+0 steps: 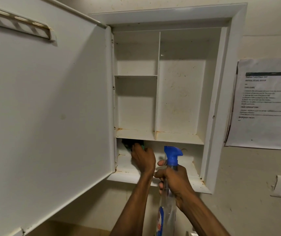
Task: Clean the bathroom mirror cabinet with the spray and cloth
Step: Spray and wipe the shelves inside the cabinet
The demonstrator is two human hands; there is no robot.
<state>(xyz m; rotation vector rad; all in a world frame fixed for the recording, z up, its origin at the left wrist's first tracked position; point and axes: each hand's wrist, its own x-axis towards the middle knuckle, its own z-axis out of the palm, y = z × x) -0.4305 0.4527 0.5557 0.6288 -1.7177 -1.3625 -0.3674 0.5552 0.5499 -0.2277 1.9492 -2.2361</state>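
One compartment under work, rest apparently pending. Cabinet door (pixel 47 103) swung open, left of both hands; inner face shows no wet streaks. Left hand (pixel 143 159) inside bottom compartment, fingers curled round dark-green cloth (pixel 129 144), cloth at fingertips against back-left corner. Right hand (pixel 173 176) just right of left, fingers clamped on spray bottle (pixel 170 167) neck, blue nozzle above knuckles, pointing at compartment. Above fingers: cabinet (pixel 213 99) shelves bare, rust spots and grime on back panel; judged uncleaned. Mirror side unseen.

White cabinet's bottom shelf (pixel 131 169), rust-spotted, dark cloth (pixel 127 144) against its back corner
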